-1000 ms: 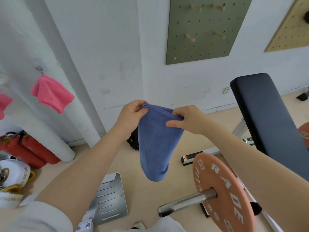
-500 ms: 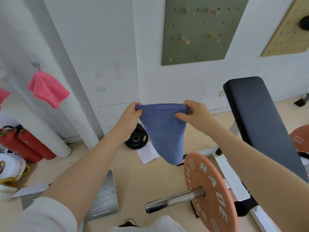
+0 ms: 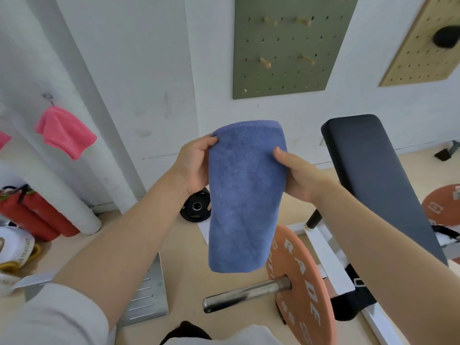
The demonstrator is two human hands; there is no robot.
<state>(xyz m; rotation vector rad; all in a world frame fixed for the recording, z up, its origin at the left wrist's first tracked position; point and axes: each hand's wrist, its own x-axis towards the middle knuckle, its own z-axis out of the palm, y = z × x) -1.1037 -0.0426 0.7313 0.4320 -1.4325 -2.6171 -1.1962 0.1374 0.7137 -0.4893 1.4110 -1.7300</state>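
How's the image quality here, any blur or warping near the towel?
Head view: towel in focus, hem stitching visible between left hand and right hand; wide-angle lens bows the pegboard and wall edges; soft even light, no glare.

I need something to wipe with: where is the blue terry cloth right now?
In the head view the blue terry cloth hangs mid-frame, gripped by the left hand and right hand, just above the orange weight plate.

Black weight plate — half behind the towel
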